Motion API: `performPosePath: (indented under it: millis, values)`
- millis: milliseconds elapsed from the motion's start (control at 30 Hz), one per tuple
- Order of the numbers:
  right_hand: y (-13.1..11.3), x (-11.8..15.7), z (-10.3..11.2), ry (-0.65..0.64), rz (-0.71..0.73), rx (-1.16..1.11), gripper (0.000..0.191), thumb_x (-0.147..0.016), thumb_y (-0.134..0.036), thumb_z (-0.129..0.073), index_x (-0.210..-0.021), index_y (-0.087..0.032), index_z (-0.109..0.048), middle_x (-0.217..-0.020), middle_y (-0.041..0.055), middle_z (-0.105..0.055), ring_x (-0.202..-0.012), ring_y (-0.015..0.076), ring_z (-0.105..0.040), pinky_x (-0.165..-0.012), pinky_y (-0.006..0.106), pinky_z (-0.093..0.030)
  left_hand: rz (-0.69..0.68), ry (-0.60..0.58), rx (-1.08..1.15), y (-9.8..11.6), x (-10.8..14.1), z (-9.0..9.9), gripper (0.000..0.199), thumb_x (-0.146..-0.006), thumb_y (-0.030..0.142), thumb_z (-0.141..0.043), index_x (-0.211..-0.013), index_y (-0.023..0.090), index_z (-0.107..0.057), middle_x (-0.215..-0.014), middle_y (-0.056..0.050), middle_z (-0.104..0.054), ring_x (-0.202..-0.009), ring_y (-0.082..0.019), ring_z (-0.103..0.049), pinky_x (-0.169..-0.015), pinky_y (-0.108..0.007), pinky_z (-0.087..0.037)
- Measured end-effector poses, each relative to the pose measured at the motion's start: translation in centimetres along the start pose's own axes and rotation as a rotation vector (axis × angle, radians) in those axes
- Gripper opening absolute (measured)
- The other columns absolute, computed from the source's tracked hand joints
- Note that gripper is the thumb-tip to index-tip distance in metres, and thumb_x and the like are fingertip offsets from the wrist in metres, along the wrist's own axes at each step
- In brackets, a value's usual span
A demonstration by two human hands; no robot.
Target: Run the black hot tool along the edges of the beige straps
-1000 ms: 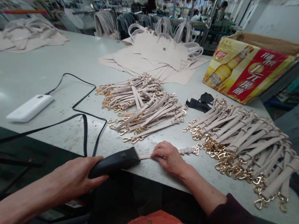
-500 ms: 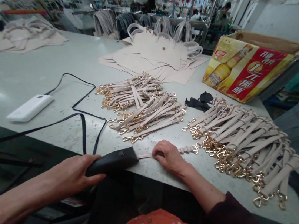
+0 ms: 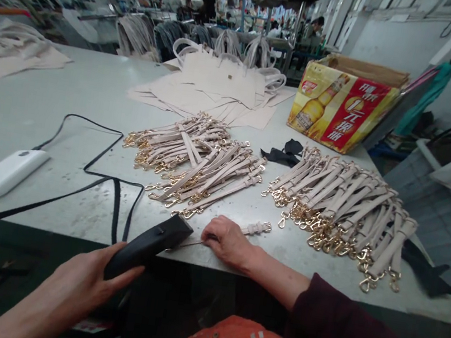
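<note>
A black handheld device (image 3: 150, 242) is gripped in my left hand (image 3: 108, 273), its front end pointing up and right over the table edge. My right hand (image 3: 225, 242) is closed on a beige strap (image 3: 256, 228), whose buckle end lies on the table to the right of my fingers. The strap's thin other end reaches left, to just below the device's front. Beyond my right hand lies a pile of beige straps with gold clasps (image 3: 209, 161). A second strap pile (image 3: 343, 203) spreads out farther right.
Beige bag panels (image 3: 221, 86) with handles lie at the back of the table (image 3: 89, 143). A yellow and red box (image 3: 340, 107) stands back right. A white power bank (image 3: 7, 173) with a black cord lies left. Black cloth scraps (image 3: 285, 152) sit between the piles.
The view has shifted, so the table contents appear farther left. The device's front has tilted upward and now sits above the strap's thin end. My right hand still holds the strap.
</note>
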State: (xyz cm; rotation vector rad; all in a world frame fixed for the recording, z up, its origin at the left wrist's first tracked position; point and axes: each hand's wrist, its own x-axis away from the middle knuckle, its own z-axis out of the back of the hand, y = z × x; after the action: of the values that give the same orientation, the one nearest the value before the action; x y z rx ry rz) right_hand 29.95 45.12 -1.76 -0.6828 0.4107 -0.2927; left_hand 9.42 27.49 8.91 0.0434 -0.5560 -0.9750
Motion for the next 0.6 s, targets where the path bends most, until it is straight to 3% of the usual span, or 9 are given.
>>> performPosePath:
  millis: [133,267,367,433,600]
  values:
    - [-1.3,-0.9,-0.6,0.074,0.029,-0.073,0.014,-0.080,-0.007,-0.068,-0.086,-0.019,-0.065,-0.089,0.0038,-0.066,-0.091,0.0189,-0.059,-0.087,0.032,-0.047,0.067,-0.015,-0.055,-1.5,0.3,-0.2,0.049,-0.078,0.059,-0.050,-0.109,0.025,-0.066,-0.083,-0.003,-0.077,-0.089,-0.032,-0.072,-0.071,-0.032,-0.048]
    - [-0.3,1.8,2.8,0.326,-0.036,-0.093,0.025,-0.076,0.000,-0.062,-0.091,-0.019,-0.066,-0.100,0.0053,-0.067,-0.099,0.0191,-0.060,-0.094,0.034,-0.047,0.051,-0.057,-0.052,-0.8,0.5,-0.7,0.048,-0.078,0.059,-0.047,-0.108,0.026,-0.065,-0.083,-0.004,-0.077,-0.085,-0.032,-0.072,-0.072,-0.035,-0.048]
    - [1.7,5.3,5.9,0.420,-0.180,0.017,0.022,-0.079,-0.003,-0.064,-0.094,-0.019,-0.068,-0.096,0.0067,-0.069,-0.096,0.0218,-0.061,-0.090,0.038,-0.047,0.015,-0.118,-0.051,1.4,0.7,-0.8,0.045,-0.080,0.058,-0.045,-0.106,0.026,-0.063,-0.083,-0.005,-0.075,-0.084,-0.030,-0.071,-0.073,-0.035,-0.046]
    - [2.9,7.2,7.1,0.374,-0.223,0.052,0.015,-0.082,-0.010,-0.068,-0.094,-0.019,-0.070,-0.093,0.0065,-0.070,-0.091,0.0222,-0.061,-0.087,0.039,-0.047,-0.052,-0.136,-0.049,3.3,0.7,-0.7,0.043,-0.083,0.058,-0.044,-0.105,0.026,-0.062,-0.083,-0.005,-0.074,-0.085,-0.029,-0.070,-0.073,-0.035,-0.045]
    - [3.9,8.6,7.2,0.291,-0.162,0.054,0.006,-0.087,-0.015,-0.068,-0.088,-0.020,-0.071,-0.090,0.0059,-0.070,-0.088,0.0207,-0.061,-0.085,0.038,-0.046,-0.236,-0.120,-0.108,8.4,-0.7,-1.2,0.030,-0.084,0.052,-0.050,-0.092,0.025,-0.060,-0.079,-0.004,-0.071,-0.079,-0.026,-0.068,-0.067,-0.030,-0.040]
